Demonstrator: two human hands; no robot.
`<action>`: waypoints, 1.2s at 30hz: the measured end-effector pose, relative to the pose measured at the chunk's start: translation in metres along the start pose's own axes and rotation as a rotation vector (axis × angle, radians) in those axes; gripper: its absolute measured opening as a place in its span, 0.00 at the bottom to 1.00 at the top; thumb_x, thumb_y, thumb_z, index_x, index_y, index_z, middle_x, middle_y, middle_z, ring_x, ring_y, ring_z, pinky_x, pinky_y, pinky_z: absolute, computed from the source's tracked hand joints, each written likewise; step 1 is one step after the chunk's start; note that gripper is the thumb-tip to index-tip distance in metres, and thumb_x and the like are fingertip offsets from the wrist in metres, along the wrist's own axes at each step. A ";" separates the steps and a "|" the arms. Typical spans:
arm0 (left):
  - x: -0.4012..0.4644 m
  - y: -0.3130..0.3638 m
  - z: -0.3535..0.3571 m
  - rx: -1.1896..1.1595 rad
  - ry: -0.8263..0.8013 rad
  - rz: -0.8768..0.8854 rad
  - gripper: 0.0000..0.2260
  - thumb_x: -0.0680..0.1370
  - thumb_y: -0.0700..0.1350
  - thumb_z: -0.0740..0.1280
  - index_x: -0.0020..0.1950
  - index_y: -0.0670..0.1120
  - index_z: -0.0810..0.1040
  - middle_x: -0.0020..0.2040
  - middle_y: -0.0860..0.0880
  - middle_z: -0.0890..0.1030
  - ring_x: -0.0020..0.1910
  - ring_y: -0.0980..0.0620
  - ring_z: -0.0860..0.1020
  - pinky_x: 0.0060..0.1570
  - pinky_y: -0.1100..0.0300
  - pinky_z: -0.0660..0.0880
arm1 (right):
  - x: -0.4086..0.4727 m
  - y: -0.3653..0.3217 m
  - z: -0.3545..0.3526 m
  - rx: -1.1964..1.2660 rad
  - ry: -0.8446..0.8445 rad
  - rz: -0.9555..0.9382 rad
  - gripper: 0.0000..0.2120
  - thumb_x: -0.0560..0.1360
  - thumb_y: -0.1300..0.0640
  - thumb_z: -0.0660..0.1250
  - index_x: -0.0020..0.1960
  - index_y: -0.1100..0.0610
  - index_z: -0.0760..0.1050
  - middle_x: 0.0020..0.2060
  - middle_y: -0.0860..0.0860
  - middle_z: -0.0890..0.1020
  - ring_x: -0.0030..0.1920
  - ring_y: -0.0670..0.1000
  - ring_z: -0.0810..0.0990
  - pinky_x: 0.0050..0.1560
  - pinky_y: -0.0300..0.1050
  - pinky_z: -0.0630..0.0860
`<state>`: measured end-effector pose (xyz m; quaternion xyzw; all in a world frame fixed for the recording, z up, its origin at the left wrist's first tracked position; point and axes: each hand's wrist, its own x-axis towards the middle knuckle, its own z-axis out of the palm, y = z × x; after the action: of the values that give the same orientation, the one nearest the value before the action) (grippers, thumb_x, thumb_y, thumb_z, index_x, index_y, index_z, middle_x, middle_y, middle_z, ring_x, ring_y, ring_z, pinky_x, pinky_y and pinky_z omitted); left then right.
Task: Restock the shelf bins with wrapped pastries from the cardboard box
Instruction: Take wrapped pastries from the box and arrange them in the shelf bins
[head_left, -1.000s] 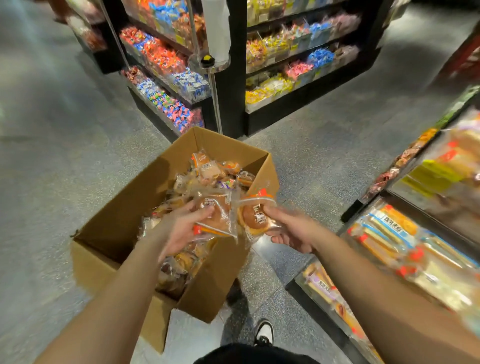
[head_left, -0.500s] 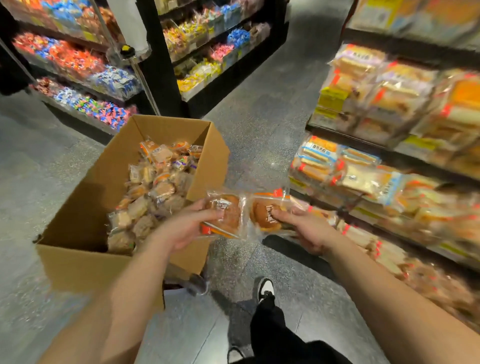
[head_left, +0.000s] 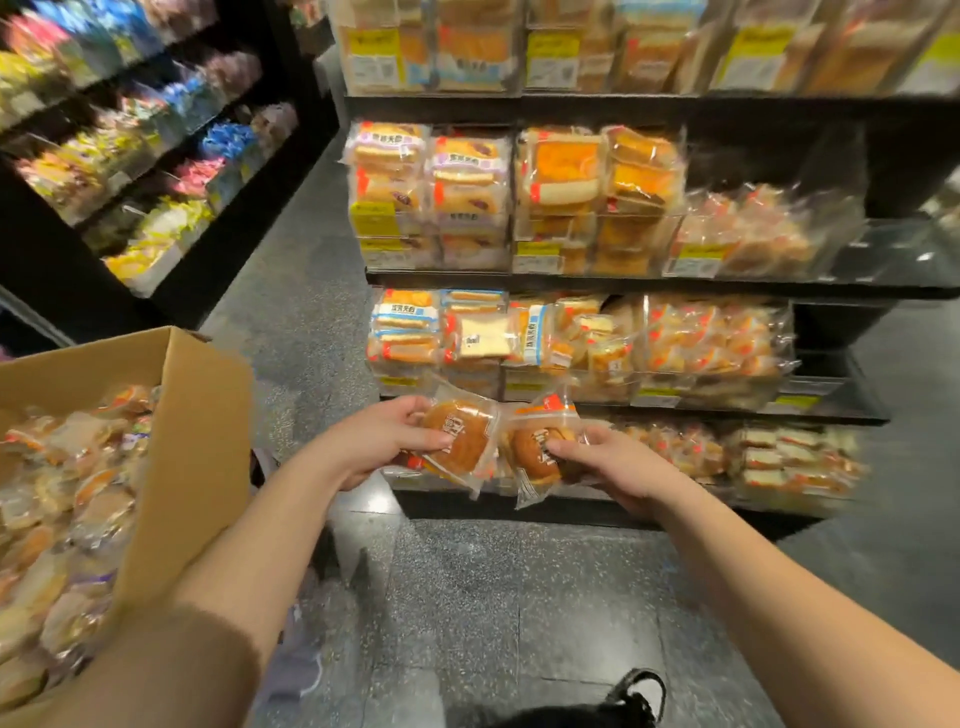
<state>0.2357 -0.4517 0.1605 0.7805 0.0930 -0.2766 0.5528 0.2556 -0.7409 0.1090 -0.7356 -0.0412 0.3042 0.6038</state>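
My left hand (head_left: 376, 441) grips a round brown pastry in clear wrap (head_left: 465, 441). Beside it, my right hand (head_left: 618, 467) pinches a second wrapped pastry (head_left: 535, 457) of the same kind. Both are held in the air in front of the lowest shelf bins (head_left: 753, 462) of a black shelf unit. The open cardboard box (head_left: 197, 447) stands at the left, filled with several more wrapped pastries (head_left: 57, 493).
The shelf unit's upper tiers (head_left: 571, 202) hold clear bins full of wrapped breads and cakes. Another black shelf (head_left: 145, 156) with colourful sweets stands across the aisle at upper left. Grey speckled floor (head_left: 493, 597) lies below, and my shoe (head_left: 641, 693) shows at the bottom.
I have turned right, from the box to the pastry shelf. Both hands carried their pastries away from the box and now hold them before the lower bins.
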 end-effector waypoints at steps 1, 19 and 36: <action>0.014 0.015 0.016 0.020 -0.009 0.016 0.13 0.75 0.41 0.73 0.54 0.53 0.73 0.51 0.56 0.82 0.50 0.56 0.83 0.53 0.59 0.78 | -0.006 0.003 -0.021 0.001 0.037 -0.005 0.21 0.72 0.47 0.72 0.62 0.54 0.78 0.52 0.51 0.86 0.52 0.53 0.83 0.56 0.51 0.77; 0.208 0.226 0.246 0.449 -0.114 0.173 0.31 0.75 0.55 0.72 0.75 0.47 0.68 0.71 0.50 0.73 0.62 0.57 0.72 0.60 0.64 0.65 | -0.066 0.032 -0.343 0.014 0.275 0.036 0.36 0.63 0.28 0.72 0.64 0.48 0.77 0.55 0.46 0.85 0.58 0.49 0.83 0.64 0.57 0.76; 0.369 0.373 0.197 0.577 -0.047 0.281 0.33 0.69 0.60 0.76 0.71 0.52 0.73 0.66 0.53 0.78 0.62 0.52 0.78 0.65 0.50 0.73 | 0.066 -0.068 -0.482 -0.275 0.363 0.038 0.36 0.66 0.36 0.76 0.69 0.47 0.70 0.57 0.43 0.83 0.57 0.45 0.83 0.63 0.54 0.77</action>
<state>0.6454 -0.8298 0.2192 0.9037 -0.1108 -0.2304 0.3434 0.5699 -1.1102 0.1856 -0.8542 0.0410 0.1697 0.4897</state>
